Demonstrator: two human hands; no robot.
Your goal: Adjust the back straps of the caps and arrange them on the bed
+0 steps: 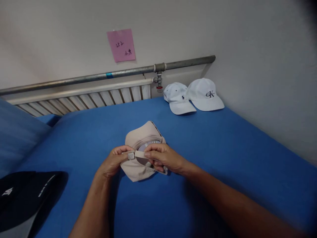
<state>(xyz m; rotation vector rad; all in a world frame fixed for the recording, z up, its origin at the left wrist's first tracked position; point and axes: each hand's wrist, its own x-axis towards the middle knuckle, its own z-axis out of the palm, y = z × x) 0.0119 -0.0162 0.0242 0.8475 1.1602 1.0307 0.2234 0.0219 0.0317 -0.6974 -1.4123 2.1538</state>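
Observation:
A beige baseball cap [140, 172] is held over the blue-covered surface, its inside and back opening facing me and its brim [141, 132] pointing away. My left hand [115, 160] pinches the cap's back edge beside a small square metal buckle [131, 155]. The thumb and fingers of my right hand [167, 157] are closed on the beige adjusting strap [140, 154], which runs out of the buckle toward the right. Part of the cap's right side is hidden behind my right fingers.
Two white caps, one with a small dark logo [179, 96] and one with dark lettering [204, 94], sit at the back right. A black cap [19, 195] lies at the front left. Behind the blue surface [237, 158] are a radiator [84, 97], a pipe [133, 71] and a pink note [121, 45].

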